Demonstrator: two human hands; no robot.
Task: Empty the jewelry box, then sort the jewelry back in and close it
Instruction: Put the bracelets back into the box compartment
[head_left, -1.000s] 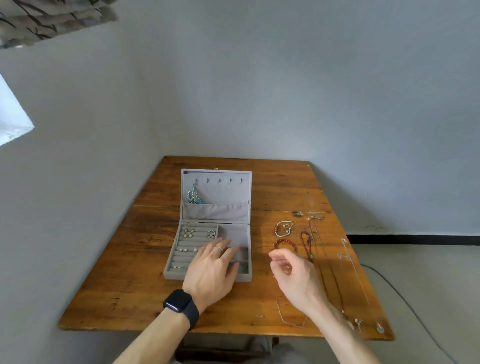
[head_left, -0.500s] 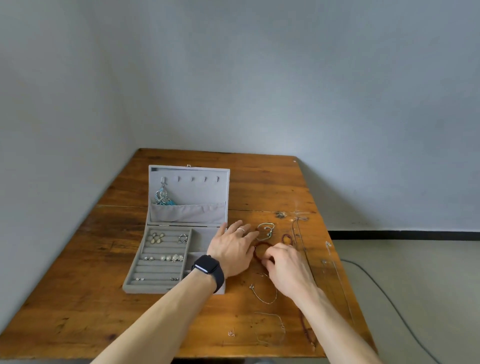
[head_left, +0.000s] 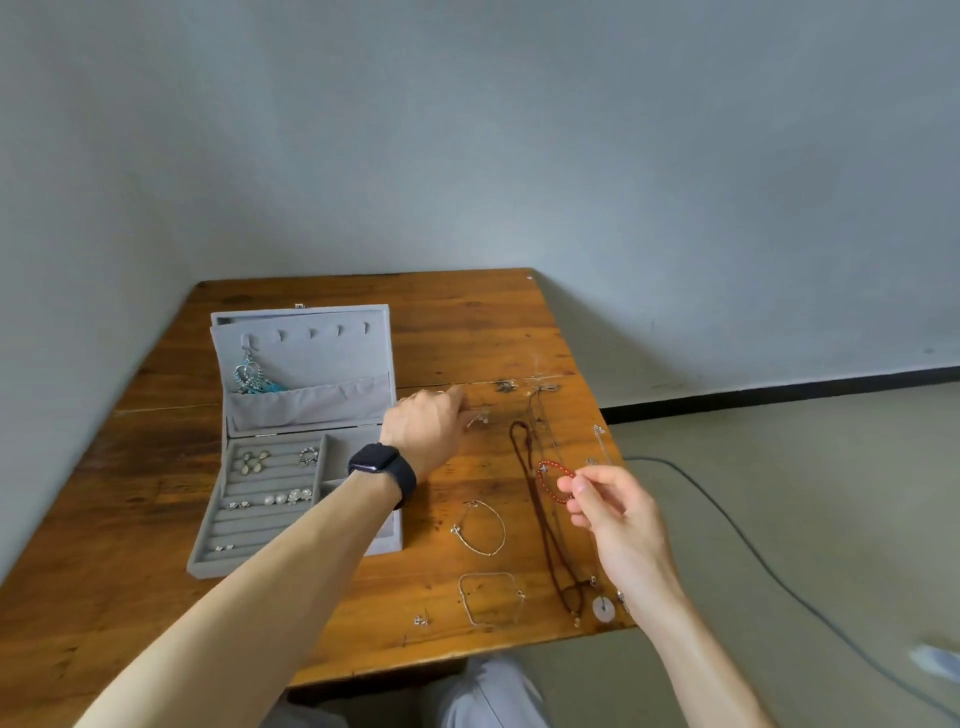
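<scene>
Right hand (head_left: 613, 506) pinches red bracelet (head_left: 549, 479); left hand (head_left: 427, 427) beside silver bracelet (head_left: 480, 417)

Place: plain room, likely a home
Lower centre: worn wooden table (head_left: 156, 493) set in a corner
Upper frame: bare grey walls (head_left: 467, 130)
Right: concrete floor (head_left: 805, 519), black skirting (head_left: 779, 394)

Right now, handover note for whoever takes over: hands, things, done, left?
Right hand has a pinch grip on the red bracelet. Left hand reaches to a silver bracelet; grip unclear.
Box open, earrings in its rows, one hung in the lid.
On the table: thin bracelets, dark necklace.
Left: loose pieces into box, close lid.
</scene>
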